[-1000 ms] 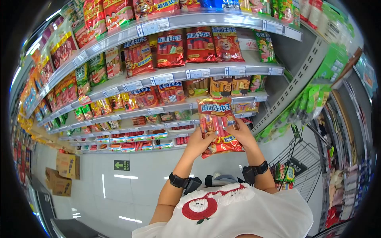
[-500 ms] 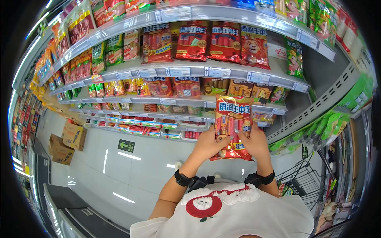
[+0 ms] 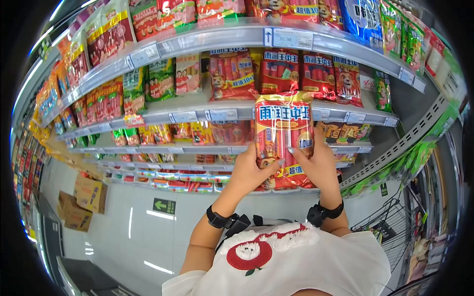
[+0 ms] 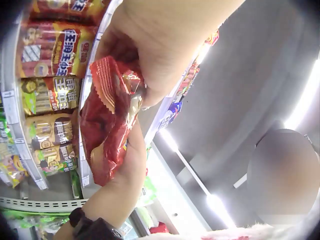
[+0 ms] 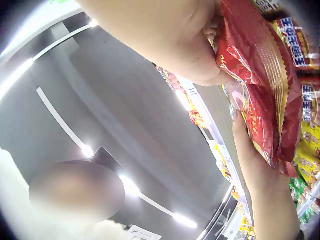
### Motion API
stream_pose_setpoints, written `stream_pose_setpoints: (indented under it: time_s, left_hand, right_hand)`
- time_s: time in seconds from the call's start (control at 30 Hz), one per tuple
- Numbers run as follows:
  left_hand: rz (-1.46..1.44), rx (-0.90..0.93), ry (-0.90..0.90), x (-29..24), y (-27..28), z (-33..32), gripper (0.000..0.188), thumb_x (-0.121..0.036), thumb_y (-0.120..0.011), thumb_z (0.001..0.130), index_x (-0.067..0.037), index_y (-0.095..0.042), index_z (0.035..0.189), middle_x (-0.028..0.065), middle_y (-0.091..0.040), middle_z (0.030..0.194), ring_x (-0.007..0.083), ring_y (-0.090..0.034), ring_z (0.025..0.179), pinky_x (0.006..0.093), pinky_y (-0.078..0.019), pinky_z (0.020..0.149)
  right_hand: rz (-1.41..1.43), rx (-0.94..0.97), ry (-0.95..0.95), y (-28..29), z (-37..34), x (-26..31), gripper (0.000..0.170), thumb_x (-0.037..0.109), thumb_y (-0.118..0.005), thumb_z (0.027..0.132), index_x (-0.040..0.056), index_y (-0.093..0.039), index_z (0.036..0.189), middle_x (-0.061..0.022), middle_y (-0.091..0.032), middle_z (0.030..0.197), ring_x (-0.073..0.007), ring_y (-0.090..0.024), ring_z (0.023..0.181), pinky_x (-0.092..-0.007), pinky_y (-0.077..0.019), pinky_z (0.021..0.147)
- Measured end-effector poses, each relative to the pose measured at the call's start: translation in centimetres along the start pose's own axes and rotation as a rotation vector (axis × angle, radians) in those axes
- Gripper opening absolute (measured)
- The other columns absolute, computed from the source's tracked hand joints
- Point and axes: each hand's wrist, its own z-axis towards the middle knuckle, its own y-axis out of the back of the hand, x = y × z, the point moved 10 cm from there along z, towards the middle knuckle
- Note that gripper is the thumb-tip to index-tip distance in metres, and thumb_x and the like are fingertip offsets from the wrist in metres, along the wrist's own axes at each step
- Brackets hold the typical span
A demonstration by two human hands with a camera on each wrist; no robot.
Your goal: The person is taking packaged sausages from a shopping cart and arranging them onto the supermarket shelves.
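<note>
A red bag of sausages (image 3: pixel 284 130), with a clear window over pink sticks, is held upright in front of the shelves in the head view. My left hand (image 3: pixel 251 170) grips its lower left side, thumb across the front. On the opposite side my right hand (image 3: pixel 320 165) holds it the same way, its thumb near the left one. The left wrist view shows the bag's crimped bottom edge (image 4: pixel 104 85) under the hand. Red wrapping (image 5: pixel 260 105) also fills much of the right wrist view; the fingers behind the bag are mostly hidden.
Shelves (image 3: pixel 212 30) full of bagged sausages rise ahead, with similar red bags (image 3: pixel 232 74) behind the held one. A wire shopping cart (image 3: pixel 387 227) stands at the right. Cardboard boxes (image 3: pixel 91 195) sit on the floor (image 3: pixel 128 251) at left.
Both hands have kept their hold and raised the bag higher, so it now overlaps the shelf with similar red bags. The head view has shifted, and the shelves look nearer.
</note>
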Motion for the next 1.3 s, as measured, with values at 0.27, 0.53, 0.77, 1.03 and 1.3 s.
stream_pose_setpoints:
  time_s: [0.27,0.53,0.77,1.03,1.3]
  left_hand:
    - [-0.064,-0.032,-0.018,2.9,7.2,3.1,0.042,-0.016,-0.071,0.07,0.0,-0.053,0.104,0.0088,-0.064,0.084,0.0139,-0.062,0.073,0.0293,-0.049,0.065]
    - [-0.377,-0.171,-0.046,2.6,13.6,9.5,0.027,-0.009,-0.065,0.074,-0.001,-0.056,0.098,0.0051,-0.062,0.083,0.0106,-0.058,0.068,0.0255,-0.0477,0.062]
    - [-0.457,-0.336,-0.039,6.0,19.1,13.6,0.028,-0.012,-0.065,0.076,0.0,-0.056,0.099,0.0025,-0.059,0.082,0.0084,-0.053,0.065,0.0226,-0.043,0.058]
    - [-0.566,-0.247,-0.005,7.1,18.4,15.2,0.027,-0.008,-0.061,0.079,-0.002,-0.054,0.104,0.003,-0.059,0.091,0.0101,-0.056,0.079,0.0238,-0.0436,0.069]
    - [-0.553,-0.188,-0.046,6.5,16.7,17.4,0.028,-0.005,-0.062,0.077,-0.003,-0.057,0.105,0.0039,-0.06,0.101,0.0126,-0.056,0.09,0.0251,-0.0421,0.078]
  right_hand:
    - [0.249,0.03,-0.036,-6.3,3.6,1.4,0.056,0.024,-0.068,0.073,-0.0025,-0.043,0.116,-0.0184,-0.062,0.087,-0.0294,-0.063,0.079,-0.0348,-0.0481,0.068]
    - [0.382,0.057,0.033,-10.3,13.7,3.5,0.054,0.028,-0.068,0.071,0.0018,-0.049,0.114,-0.0163,-0.063,0.086,-0.03,-0.063,0.08,-0.0362,-0.0479,0.07]
    - [0.401,0.012,0.089,-13.2,18.7,5.7,0.063,0.035,-0.067,0.069,-0.0046,-0.048,0.114,-0.0215,-0.061,0.096,-0.0325,-0.06,0.091,-0.0367,-0.0471,0.078]
    - [0.353,-0.074,0.036,-15.7,20.1,2.8,0.068,0.032,-0.067,0.07,-0.0016,-0.041,0.123,-0.0221,-0.056,0.104,-0.033,-0.055,0.096,-0.0364,-0.0439,0.082]
    - [0.172,-0.259,0.15,-14.4,20.6,0.5,0.057,0.024,-0.071,0.067,0.0011,-0.05,0.115,-0.0146,-0.062,0.086,-0.0243,-0.06,0.079,-0.0331,-0.0464,0.069]
